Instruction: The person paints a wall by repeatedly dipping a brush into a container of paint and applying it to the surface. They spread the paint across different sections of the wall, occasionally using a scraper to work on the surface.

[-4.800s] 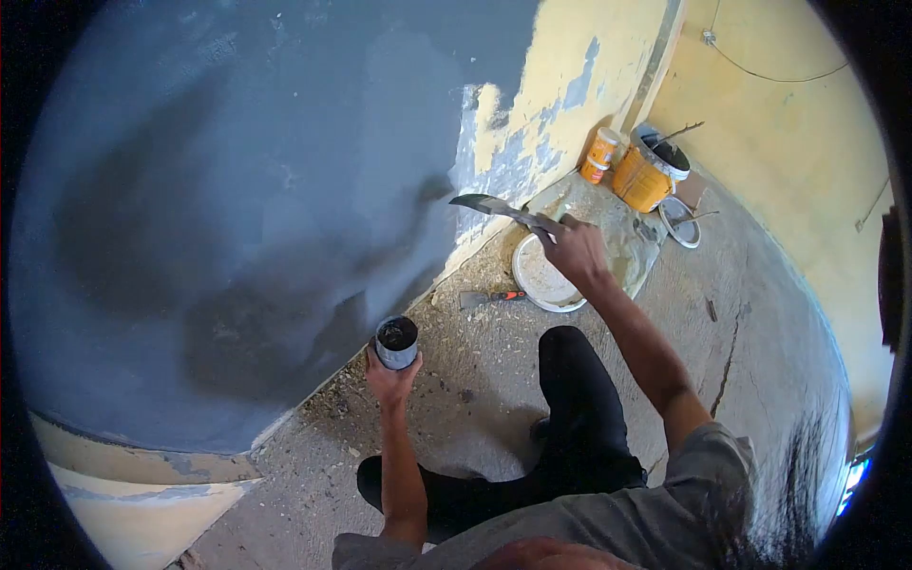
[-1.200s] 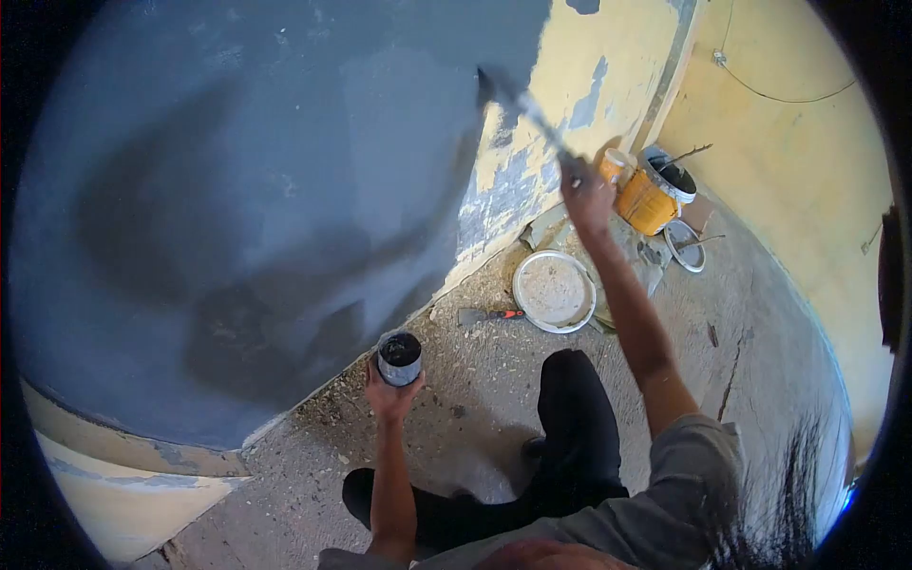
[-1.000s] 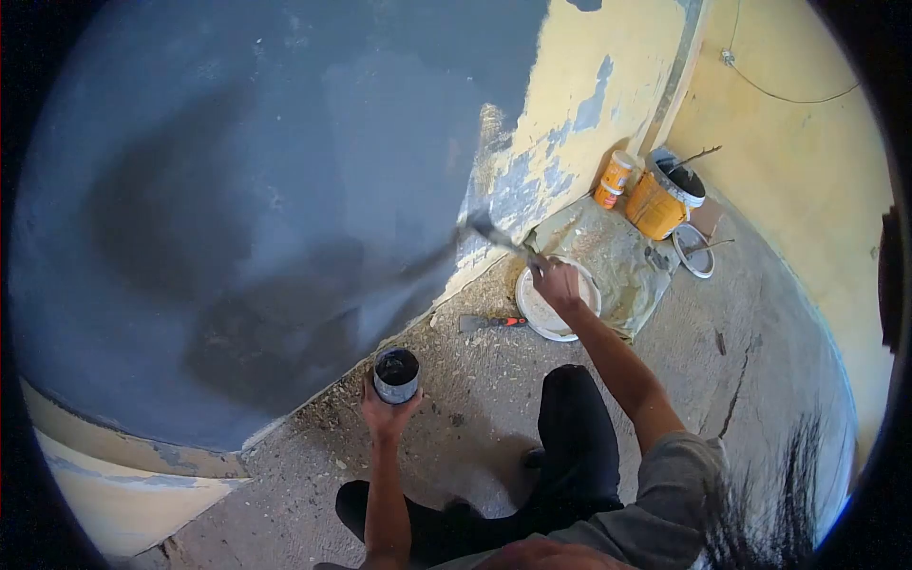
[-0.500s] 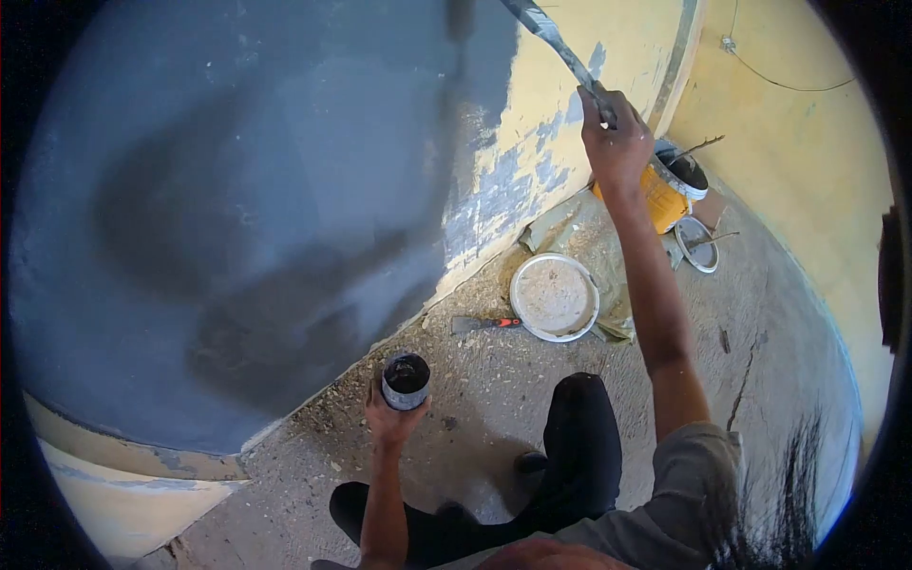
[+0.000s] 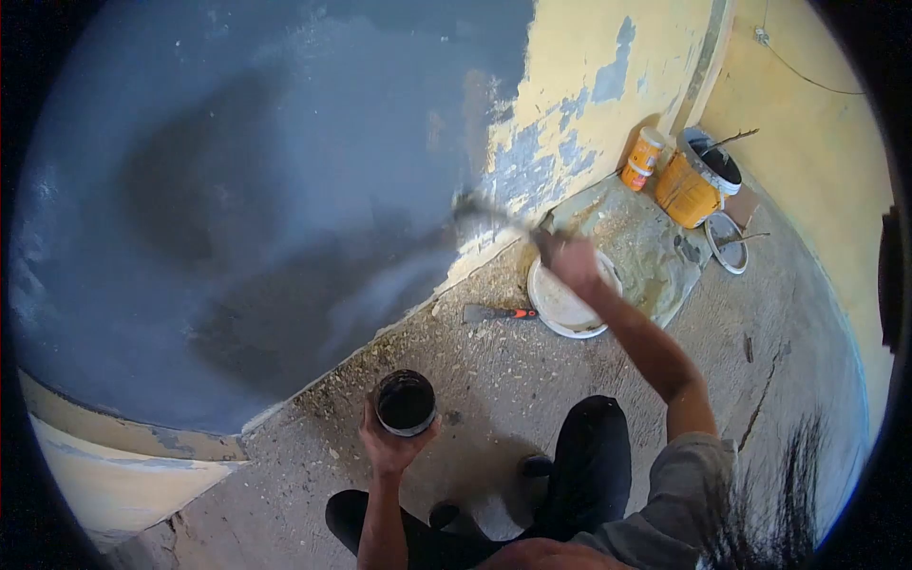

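Note:
My left hand (image 5: 391,448) is wrapped round a small paint can (image 5: 410,430) with dark paint inside, held upright over the floor. A paintbrush (image 5: 503,218), blurred by motion, is gripped by its handle in my right hand (image 5: 575,268). Its head is at the lower part of the dark grey painted wall (image 5: 313,123), near the ragged border with the pale yellow paint (image 5: 579,47). In this view my right hand overlaps a round white lid (image 5: 575,323) on the floor.
A scraper (image 5: 499,313) with an orange-and-black handle lies beside the lid. Toward the corner, a yellow bucket (image 5: 689,193) with a stick in it stands by small orange containers (image 5: 642,160). Another lid (image 5: 727,243) and a plastic sheet (image 5: 655,252) lie near it.
My right hand has swung down and left with the brush, from high on the wall to its lower part. My left hand still holds the can, slightly lower in view.

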A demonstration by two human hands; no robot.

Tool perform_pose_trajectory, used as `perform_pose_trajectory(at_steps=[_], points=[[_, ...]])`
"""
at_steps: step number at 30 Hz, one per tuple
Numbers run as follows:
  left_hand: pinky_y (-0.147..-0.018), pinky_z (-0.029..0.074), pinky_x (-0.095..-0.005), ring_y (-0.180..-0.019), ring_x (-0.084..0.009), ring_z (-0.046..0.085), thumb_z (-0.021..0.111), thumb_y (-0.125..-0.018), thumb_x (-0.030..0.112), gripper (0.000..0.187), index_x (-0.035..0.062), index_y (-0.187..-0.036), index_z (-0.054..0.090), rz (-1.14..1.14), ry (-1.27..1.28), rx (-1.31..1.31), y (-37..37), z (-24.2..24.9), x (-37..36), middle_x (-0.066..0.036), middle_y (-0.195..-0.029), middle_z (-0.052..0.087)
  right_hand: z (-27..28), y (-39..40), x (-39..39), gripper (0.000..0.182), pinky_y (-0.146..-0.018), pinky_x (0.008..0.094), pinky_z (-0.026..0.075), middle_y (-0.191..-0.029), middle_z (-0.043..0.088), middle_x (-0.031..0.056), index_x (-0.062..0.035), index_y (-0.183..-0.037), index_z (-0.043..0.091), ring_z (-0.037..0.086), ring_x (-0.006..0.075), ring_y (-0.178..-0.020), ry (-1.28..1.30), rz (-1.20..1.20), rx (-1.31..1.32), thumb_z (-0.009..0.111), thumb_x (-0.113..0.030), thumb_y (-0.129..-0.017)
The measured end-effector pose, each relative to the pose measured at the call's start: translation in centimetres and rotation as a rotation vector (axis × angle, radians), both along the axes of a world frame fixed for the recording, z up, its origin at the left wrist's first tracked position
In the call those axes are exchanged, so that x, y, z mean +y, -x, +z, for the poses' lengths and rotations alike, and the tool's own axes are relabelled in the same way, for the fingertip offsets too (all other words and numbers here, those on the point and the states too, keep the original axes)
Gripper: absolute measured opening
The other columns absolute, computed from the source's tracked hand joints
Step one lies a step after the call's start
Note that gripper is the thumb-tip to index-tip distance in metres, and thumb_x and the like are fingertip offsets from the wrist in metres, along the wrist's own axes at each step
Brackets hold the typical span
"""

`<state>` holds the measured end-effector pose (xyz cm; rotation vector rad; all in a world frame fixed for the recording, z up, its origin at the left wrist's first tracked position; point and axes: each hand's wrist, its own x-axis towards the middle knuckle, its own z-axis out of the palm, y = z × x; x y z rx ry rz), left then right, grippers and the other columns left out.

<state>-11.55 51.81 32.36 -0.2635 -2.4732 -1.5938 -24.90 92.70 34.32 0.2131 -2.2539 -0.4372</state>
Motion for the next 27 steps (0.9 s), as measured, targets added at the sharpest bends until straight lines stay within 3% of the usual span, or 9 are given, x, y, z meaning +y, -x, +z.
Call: perform_pose_trajectory(at_steps=[1, 4, 7, 9, 11, 13, 16, 18, 27], points=[[-0.081, 0.056, -0.0416, -0.091, -0.0292, 0.07, 0.092, -0.055, 0.031, 0.073, 0.0033, -0.113, 0.058, -0.014, 0.002, -0.044, -0.4, 0.2, -0.2, -0.014, -0.101, 0.069, 5.3, 0.3, -1.1, 0.015, -0.041, 0.0403, 0.046, -0.069, 0.065, 0.0137, -0.0133, -0.082, 0.066, 0.063, 0.0261, -0.05, 0.274, -0.147, -0.063, 0.064, -0.026, -0.09], [-0.08, 0.057, -0.0395, -0.09, -0.0264, 0.071, 0.093, -0.055, 0.031, 0.073, 0.0028, -0.113, 0.058, -0.009, 0.033, 0.013, -1.0, 1.2, -0.2, -0.013, -0.1, 0.07, 13.1, 1.4, -0.8, 0.005, -0.046, 0.0325, 0.049, -0.072, 0.067, 0.0035, -0.0143, -0.087, 0.071, 0.064, 0.0193, -0.052, 0.506, 0.014, 0.394, 0.074, -0.012, -0.083], [-0.081, 0.057, -0.0382, -0.091, -0.0251, 0.07, 0.093, -0.055, 0.03, 0.073, 0.0025, -0.114, 0.058, -0.043, -0.026, -0.033, -1.0, -0.2, -0.7, -0.012, -0.101, 0.07, 14.1, 0.5, -1.6, 0.008, -0.045, 0.0314, 0.05, -0.072, 0.067, 0.0096, -0.0102, -0.09, 0.068, 0.066, 0.021, -0.054, 0.678, 0.095, 0.558, 0.072, -0.014, -0.085], [-0.083, 0.057, -0.0377, -0.092, -0.0244, 0.07, 0.094, -0.056, 0.029, 0.072, 0.0025, -0.113, 0.059, -0.06, -0.021, -0.078, -1.0, -0.6, -0.8, -0.012, -0.101, 0.07, 8.9, 1.4, -1.6, 0.015, -0.046, 0.0337, 0.051, -0.071, 0.065, 0.0108, -0.0094, -0.1, 0.065, 0.064, 0.0242, -0.053, 0.616, 0.236, 0.442, 0.069, -0.013, -0.086], [-0.084, 0.056, -0.0372, -0.092, -0.0237, 0.07, 0.094, -0.056, 0.027, 0.072, 0.0024, -0.113, 0.059, -0.079, -0.009, -0.116, -0.7, -0.9, -0.9, -0.011, -0.101, 0.07, -1.4, 2.8, -1.6, 0.024, -0.047, 0.0385, 0.052, -0.071, 0.063, 0.0117, -0.0094, -0.111, 0.059, 0.063, 0.0277, -0.052, 0.218, 0.076, 0.105, 0.063, -0.012, -0.088], [-0.086, 0.056, -0.0367, -0.094, -0.0221, 0.069, 0.094, -0.056, 0.026, 0.07, 0.0026, -0.113, 0.06, -0.068, -0.018, -0.107, -0.7, -1.1, -0.8, -0.011, -0.103, 0.07, -5.9, -1.1, -4.4, 0.018, -0.048, 0.0404, 0.049, -0.07, 0.06, 0.0132, -0.0086, -0.107, 0.065, 0.062, 0.0281, -0.055, 0.456, 0.051, -0.278, 0.061, -0.015, -0.09], [-0.089, 0.053, -0.0377, -0.1, -0.0223, 0.065, 0.095, -0.056, 0.024, 0.072, 0.0006, -0.114, 0.058, 0.009, -0.149, -0.182, -1.3, -0.7, -0.5, -0.01, -0.111, 0.066, -10.5, -4.7, -4.8, 0.017, -0.045, 0.0428, 0.049, -0.071, 0.062, 0.0165, -0.0094, -0.103, 0.065, 0.063, 0.0309, -0.054, 0.401, 0.016, -0.465, 0.061, -0.02, -0.09], [-0.089, 0.053, -0.0376, -0.099, -0.0226, 0.065, 0.095, -0.056, 0.025, 0.073, 0.0001, -0.114, 0.058, -0.027, -0.2, -0.226, -1.1, -1.2, -0.9, -0.011, -0.111, 0.066, -10.5, -5.2, -4.6, 0.022, -0.046, 0.0446, 0.049, -0.075, 0.064, 0.0157, -0.0095, -0.114, 0.057, 0.063, 0.0306, -0.054, 0.359, 0.032, -0.695, 0.053, -0.019, -0.094], [-0.086, 0.054, -0.0364, -0.095, -0.0215, 0.066, 0.095, -0.056, 0.024, 0.07, 0.0006, -0.112, 0.061, -0.058, -0.189, -0.212, 0.0, -0.5, -1.5, -0.01, -0.106, 0.068, 5.7, -2.0, -7.3, 0.012, -0.045, 0.0315, 0.046, -0.067, 0.065, 0.0099, -0.0066, -0.087, 0.069, 0.063, 0.0176, -0.052, 0.69, 0.192, 0.149, 0.078, -0.008, -0.08]])
